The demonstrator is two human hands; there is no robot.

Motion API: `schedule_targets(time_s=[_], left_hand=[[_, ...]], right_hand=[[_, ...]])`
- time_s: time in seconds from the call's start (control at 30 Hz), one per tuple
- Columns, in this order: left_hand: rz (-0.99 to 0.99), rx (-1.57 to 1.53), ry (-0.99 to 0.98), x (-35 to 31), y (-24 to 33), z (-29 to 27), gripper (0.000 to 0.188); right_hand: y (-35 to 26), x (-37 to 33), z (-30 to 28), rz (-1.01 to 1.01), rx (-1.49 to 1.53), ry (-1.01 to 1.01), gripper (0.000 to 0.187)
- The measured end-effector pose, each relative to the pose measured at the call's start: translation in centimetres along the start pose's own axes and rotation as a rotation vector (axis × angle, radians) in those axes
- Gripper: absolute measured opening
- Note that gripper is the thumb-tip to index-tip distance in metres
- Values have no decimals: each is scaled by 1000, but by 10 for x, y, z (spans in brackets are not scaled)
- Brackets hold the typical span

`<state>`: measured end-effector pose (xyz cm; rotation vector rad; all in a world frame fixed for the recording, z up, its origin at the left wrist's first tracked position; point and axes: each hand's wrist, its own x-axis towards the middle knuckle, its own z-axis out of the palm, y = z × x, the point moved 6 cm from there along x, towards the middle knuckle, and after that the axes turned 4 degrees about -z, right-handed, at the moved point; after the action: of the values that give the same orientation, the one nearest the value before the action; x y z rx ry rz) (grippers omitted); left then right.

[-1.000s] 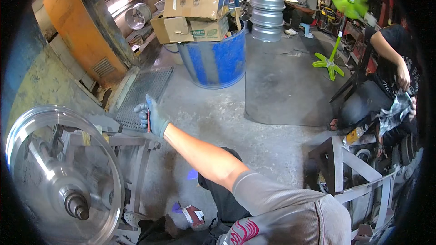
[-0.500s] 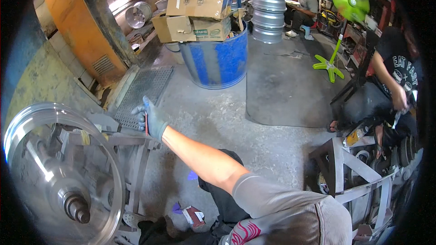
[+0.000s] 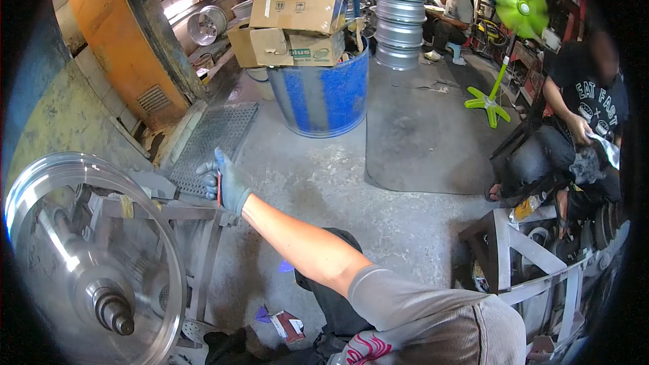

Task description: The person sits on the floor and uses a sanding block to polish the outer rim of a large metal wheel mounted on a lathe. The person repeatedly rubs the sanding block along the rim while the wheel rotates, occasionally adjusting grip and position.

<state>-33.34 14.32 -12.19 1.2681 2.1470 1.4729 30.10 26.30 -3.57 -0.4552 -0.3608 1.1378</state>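
One of the person's hands shows, the right hand (image 3: 233, 188), in one grey-blue glove, reaching out past the middle of the view on a bare forearm (image 3: 304, 239). One thin red stick (image 3: 219, 190) is in it. The fingers (image 3: 207, 179) are curled in close on the stick, which lies between them and the palm, to the right of the bent knuckles and below the thumb. It runs nearly upright in the view, its lower end poking out beneath the hand; how far it goes on inside the grip is hidden.

One big shiny wheel (image 3: 177, 257) is at the left, apart from the fingers, its middle a see-through blur around one stepped spindle (image 3: 113, 313). Two metal frames stand low, one by the wheel (image 3: 213, 257) and one at the right (image 3: 501, 247). One torn packet (image 3: 287, 326) and two purple scraps (image 3: 262, 313) lie on the floor (image 3: 405, 230).

Farther off are one blue drum (image 3: 324, 98) topped with at least three cardboard boxes (image 3: 297, 10), one stack of at least four silver rims (image 3: 399, 20), one green fan (image 3: 517, 7), one orange panel (image 3: 118, 34) and one dark mat (image 3: 433, 135). Two other people appear: one seated at the back (image 3: 456, 10), one at the right (image 3: 581, 94) with a dark cloth (image 3: 587, 165) at the hands.
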Motion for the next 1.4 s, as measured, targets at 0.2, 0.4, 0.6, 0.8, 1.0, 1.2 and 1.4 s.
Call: schedule_targets(time_s=[0.2, 0.4, 0.6, 0.8, 1.0, 1.2, 1.4], left_hand=[[-30, -4, -5, 4, -7, 4, 32], [-55, -6, -5, 8, -15, 4, 32], [-169, 3, 48, 20, -70, -59, 33], [-237, -319, 71, 43, -52, -60, 48], [-184, -619, 341, 27, 9, -104, 56], [-159, -555, 271, 12, 55, -65, 53], [178, -255, 399, 15, 58, -74, 42]], right_hand=[[9, 5, -5, 11, -25, -21, 74], [17, 7, -9, 11, -87, 21, 74], [37, 4, 16, -73, -420, 76, 75], [22, 16, 46, -276, -455, 55, 67], [54, 5, 116, -346, -443, 27, 61], [60, 28, 106, -468, -520, 18, 60], [59, 7, 115, -510, -705, 124, 65]])
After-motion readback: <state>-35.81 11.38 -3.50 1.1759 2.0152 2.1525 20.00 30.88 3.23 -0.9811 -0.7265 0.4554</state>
